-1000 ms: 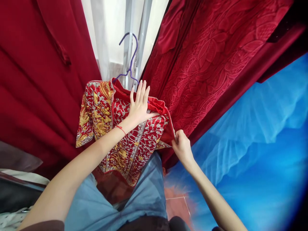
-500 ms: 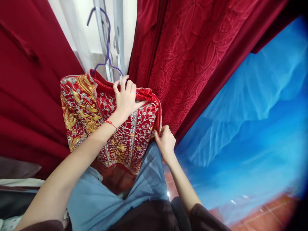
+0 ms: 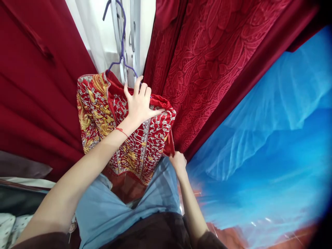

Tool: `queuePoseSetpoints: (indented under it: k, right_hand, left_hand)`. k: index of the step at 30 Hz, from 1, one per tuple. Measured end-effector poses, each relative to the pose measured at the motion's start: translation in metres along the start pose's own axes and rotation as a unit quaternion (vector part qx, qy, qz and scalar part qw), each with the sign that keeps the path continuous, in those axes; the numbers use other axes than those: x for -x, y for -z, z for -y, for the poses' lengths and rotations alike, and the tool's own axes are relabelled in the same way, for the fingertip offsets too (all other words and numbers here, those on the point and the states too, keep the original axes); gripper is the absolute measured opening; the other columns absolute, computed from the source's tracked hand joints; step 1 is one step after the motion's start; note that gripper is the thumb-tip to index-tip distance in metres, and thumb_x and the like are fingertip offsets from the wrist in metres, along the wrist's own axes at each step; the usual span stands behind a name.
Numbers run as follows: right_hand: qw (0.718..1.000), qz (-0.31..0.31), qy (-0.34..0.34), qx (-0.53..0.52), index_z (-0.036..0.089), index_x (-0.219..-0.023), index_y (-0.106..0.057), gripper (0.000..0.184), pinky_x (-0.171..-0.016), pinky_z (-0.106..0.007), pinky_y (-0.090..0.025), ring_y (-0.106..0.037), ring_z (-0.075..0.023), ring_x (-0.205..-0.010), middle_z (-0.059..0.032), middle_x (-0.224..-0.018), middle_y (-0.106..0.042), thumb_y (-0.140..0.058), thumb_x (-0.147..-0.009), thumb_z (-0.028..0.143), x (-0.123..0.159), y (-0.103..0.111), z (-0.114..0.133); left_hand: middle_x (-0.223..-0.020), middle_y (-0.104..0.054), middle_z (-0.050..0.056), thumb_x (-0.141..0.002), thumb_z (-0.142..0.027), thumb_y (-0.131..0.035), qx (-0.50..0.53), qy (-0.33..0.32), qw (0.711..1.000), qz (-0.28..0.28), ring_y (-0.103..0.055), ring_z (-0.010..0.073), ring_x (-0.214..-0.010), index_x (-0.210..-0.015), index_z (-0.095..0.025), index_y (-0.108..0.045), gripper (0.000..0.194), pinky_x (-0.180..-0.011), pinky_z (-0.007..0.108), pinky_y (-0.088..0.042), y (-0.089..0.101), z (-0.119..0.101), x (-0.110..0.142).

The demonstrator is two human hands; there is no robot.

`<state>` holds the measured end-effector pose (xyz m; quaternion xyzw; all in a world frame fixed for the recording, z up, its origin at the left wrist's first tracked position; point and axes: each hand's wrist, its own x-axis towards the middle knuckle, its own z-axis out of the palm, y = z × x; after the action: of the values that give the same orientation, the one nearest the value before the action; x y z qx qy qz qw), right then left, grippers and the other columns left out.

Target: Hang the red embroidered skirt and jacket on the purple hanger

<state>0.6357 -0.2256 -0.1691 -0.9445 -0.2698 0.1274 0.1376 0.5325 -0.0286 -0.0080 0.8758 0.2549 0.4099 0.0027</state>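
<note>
Both hands are on one embroidered red jacket (image 3: 124, 128) that hangs on a single purple hanger (image 3: 121, 45) between a plain dark red garment (image 3: 33, 86) on the left and a patterned red gown (image 3: 204, 69) with a blue tulle dress (image 3: 259, 138) on the right: the left hand (image 3: 138, 103) lies over its shoulder with fingers curled on the top edge, and the right hand (image 3: 177, 162) pinches its lower right hem. Dense gold and silver thread probably makes the cloth fairly heavy and stiff for fabric, yet it is still soft enough to fold, and it likely snags easily. It looks best held at the shoulder over the hanger and at the plain hem.
</note>
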Motion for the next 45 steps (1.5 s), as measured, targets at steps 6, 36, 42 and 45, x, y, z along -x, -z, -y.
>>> queuePoseSetpoints:
  k: [6, 36, 42, 45]
  right_hand:
    - [0.976, -0.168, 0.081, -0.110, 0.016, -0.095, -0.065, 0.036, -0.071, -0.027, -0.042, -0.065, -0.0191, -0.079, -0.0100, -0.091, -0.072, -0.032, -0.097, 0.030, 0.012, 0.032, -0.007]
    - [0.821, -0.206, 0.523, 0.098, 0.021, -0.075, -0.054, 0.021, -0.057, -0.024, -0.036, -0.052, -0.0116, -0.058, 0.0007, -0.066, -0.056, -0.046, -0.094, 0.022, 0.059, 0.084, -0.035]
    - [0.865, -0.051, 0.473, 0.159, 0.017, -0.102, -0.060, 0.017, -0.062, -0.027, -0.043, -0.066, -0.0184, -0.077, -0.0063, -0.089, -0.068, -0.047, -0.095, 0.025, 0.048, 0.012, 0.058]
    - [0.886, -0.034, 0.436, 0.152, 0.015, -0.112, -0.057, 0.021, -0.068, -0.027, -0.048, -0.069, -0.0197, -0.088, -0.0102, -0.101, -0.069, -0.044, -0.097, 0.024, 0.033, -0.014, 0.089]
  left_hand:
    - [-0.146, -0.048, 0.018, -0.068, -0.073, -0.070, 0.026, 0.001, 1.000, -0.013, -0.014, 0.0448, -0.150, -0.127, -0.022, -0.055, 0.080, -0.120, 0.071, 0.000, -0.012, 0.002, -0.004]
    - [-0.155, -0.036, 0.023, -0.079, -0.051, -0.071, 0.032, 0.026, 0.991, -0.130, -0.021, 0.0395, -0.150, -0.136, -0.016, -0.042, 0.074, -0.119, 0.069, -0.010, -0.035, 0.004, -0.014]
    - [-0.162, -0.025, 0.021, -0.078, -0.043, -0.072, 0.033, -0.113, 0.993, -0.026, -0.010, 0.0355, -0.154, -0.148, -0.019, -0.031, 0.085, -0.121, 0.061, -0.020, -0.011, 0.028, -0.006]
    - [-0.163, -0.024, 0.019, -0.085, -0.043, -0.063, 0.011, -0.154, 0.988, -0.002, -0.013, 0.0355, -0.153, -0.152, -0.018, -0.028, 0.081, -0.122, 0.059, -0.015, 0.004, 0.041, 0.006]
